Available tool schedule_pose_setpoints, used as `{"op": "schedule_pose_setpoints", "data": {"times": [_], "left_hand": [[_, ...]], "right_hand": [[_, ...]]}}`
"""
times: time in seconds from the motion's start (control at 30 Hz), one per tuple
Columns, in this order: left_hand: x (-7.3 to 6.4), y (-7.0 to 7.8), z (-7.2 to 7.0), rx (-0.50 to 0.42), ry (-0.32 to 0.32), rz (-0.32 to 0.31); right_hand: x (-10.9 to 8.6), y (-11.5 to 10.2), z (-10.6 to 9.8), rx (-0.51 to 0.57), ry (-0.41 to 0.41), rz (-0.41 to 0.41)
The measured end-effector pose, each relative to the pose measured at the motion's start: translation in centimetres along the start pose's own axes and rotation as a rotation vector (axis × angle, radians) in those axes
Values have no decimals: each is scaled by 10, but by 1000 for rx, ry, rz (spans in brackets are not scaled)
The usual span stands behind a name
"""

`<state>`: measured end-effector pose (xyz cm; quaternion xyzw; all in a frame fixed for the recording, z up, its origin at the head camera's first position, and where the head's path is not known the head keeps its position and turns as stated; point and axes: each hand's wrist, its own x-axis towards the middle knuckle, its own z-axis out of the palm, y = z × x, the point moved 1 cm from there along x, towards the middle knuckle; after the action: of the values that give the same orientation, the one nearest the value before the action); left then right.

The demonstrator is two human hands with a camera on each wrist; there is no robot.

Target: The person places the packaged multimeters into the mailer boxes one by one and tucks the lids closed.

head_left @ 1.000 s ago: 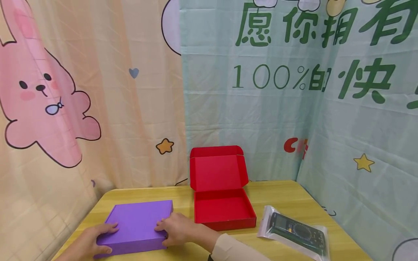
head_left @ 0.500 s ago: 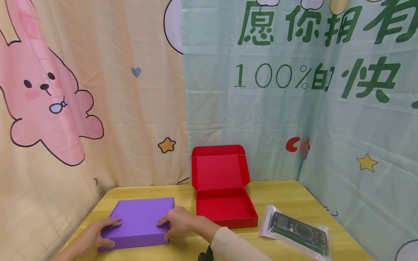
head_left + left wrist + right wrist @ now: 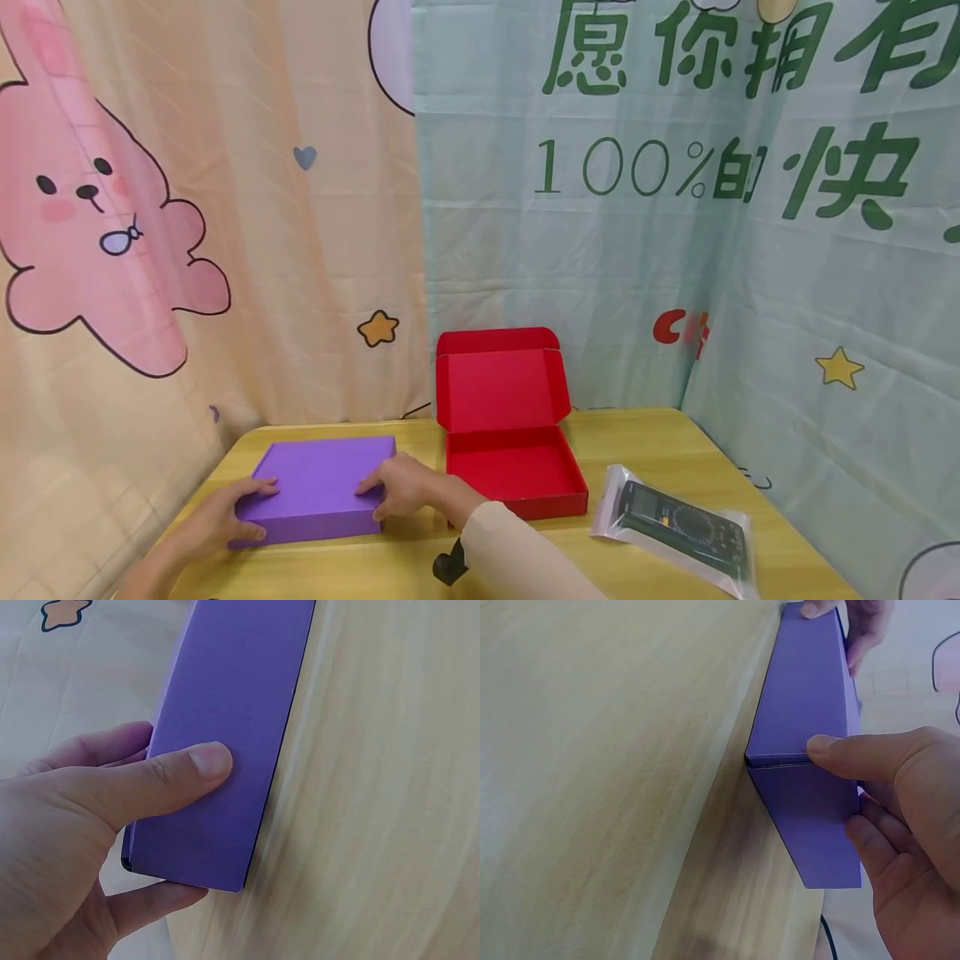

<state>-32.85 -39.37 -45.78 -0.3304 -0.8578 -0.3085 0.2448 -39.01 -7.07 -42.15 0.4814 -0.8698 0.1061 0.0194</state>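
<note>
A closed purple cardboard box lies flat toward the left of the table. My left hand grips its left end: in the left wrist view the thumb presses the narrow front side, while the fingers go over the top and round the end. At the right front corner my right hand holds the box, its thumb at the corner edge in the right wrist view and its other fingers along the right end. To the right stands an open red box, its lid raised.
At the table's right a dark multimeter lies in a clear plastic bag. The yellow wood-grain table is backed by printed curtains. A small black object shows beside the right sleeve.
Both hands have moved the purple box a little farther back on the table, away from the front edge. The red box and the bagged multimeter have stayed in place.
</note>
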Motion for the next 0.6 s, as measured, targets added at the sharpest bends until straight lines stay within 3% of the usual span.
{"op": "schedule_pose_setpoints", "data": {"times": [0.13,0.37,0.5,0.6], "left_hand": [[5,-3,-2,-1,-13,-26],[13,-2,-5,101,-50,-160],[16,8,-11,152,-135,-244],[29,16,-18,177,-237,-327]], "right_hand": [[6,3,-2,13,-12,1],[12,7,-4,24,-13,19],[11,9,-3,83,-9,26],[8,11,-9,149,-6,36]]}}
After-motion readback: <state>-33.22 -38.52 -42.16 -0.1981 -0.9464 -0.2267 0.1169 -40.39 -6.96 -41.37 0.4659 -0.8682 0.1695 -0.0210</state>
